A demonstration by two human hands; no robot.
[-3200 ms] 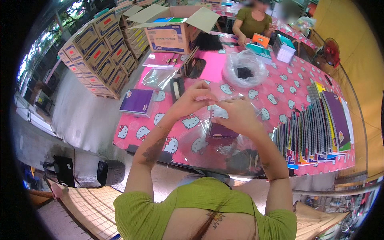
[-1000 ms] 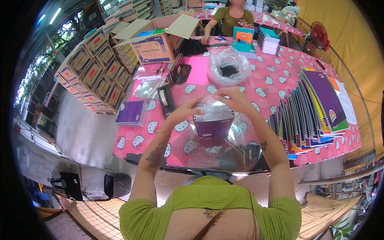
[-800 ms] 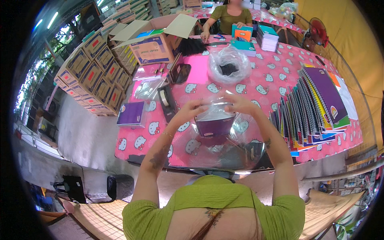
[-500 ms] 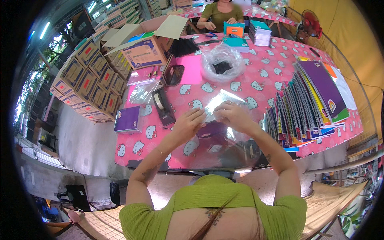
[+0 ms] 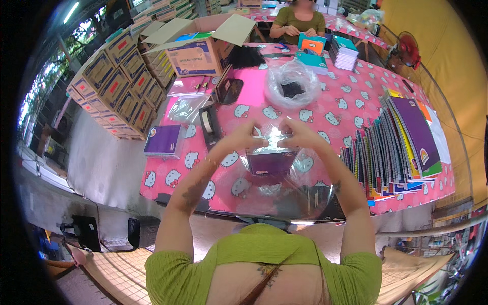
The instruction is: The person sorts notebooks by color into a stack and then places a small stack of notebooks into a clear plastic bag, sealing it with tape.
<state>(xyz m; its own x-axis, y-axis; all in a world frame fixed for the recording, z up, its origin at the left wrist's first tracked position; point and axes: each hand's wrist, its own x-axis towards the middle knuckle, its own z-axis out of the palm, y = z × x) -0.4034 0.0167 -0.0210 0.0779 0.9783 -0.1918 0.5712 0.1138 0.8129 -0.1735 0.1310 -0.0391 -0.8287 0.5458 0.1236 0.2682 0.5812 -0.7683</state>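
A purple notebook bundle (image 5: pixel 269 165) stands in front of me on the table, loosely wrapped in a clear plastic sheet (image 5: pixel 305 198). The wrap spreads toward me over the table edge and shines along the bundle's top. My left hand (image 5: pixel 245 137) grips its upper left corner and my right hand (image 5: pixel 301 135) its upper right. Both thumbs point inward on the shiny top, while the other fingers curl behind it, partly hidden. Left of my left hand is a black tape dispenser (image 5: pixel 209 127) with a tape roll. Another wrapped purple notebook bundle (image 5: pixel 163 140) lies farther left.
A row of spiral notebooks (image 5: pixel 391 145) leans at the right. Beyond my hands sits a clear plastic bag (image 5: pixel 293 84) with dark contents. An open carton (image 5: pixel 195 58) and clear plastic sleeves (image 5: pixel 188 108) are at the far left. A co-worker (image 5: pixel 299 23) handles notebooks across the table.
My hands have moved from the plastic on top to the bundle's two upper corners. More of its purple cover shows now. The whole view has shifted slightly.
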